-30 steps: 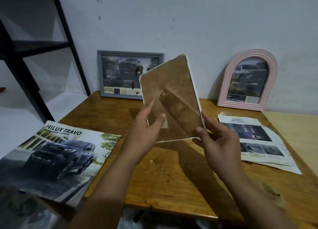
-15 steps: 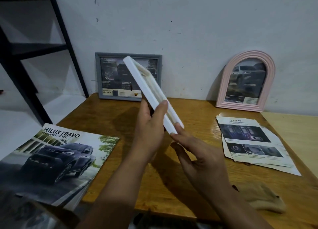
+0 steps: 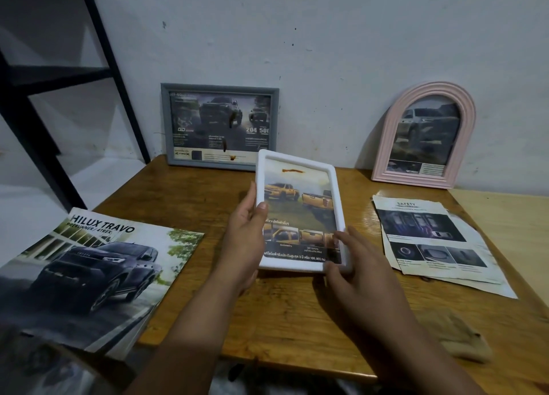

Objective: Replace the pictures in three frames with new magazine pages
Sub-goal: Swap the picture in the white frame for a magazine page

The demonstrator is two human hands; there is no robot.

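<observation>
White frame held upright between both hands, picture facing camera.

**Dim indoor light, soft focus**

Low, cool light leaves the black shelf in shadow. A gloss sheen marks the wooden table near its right side. Wide-angle bending bows the edges; the lower corners blur, with slight softness throughout.

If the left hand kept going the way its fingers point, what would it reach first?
The left hand points up-table toward the wall, gripping the white frame. Beyond it, probably the grey frame leaning there; depth is unclear.
</observation>
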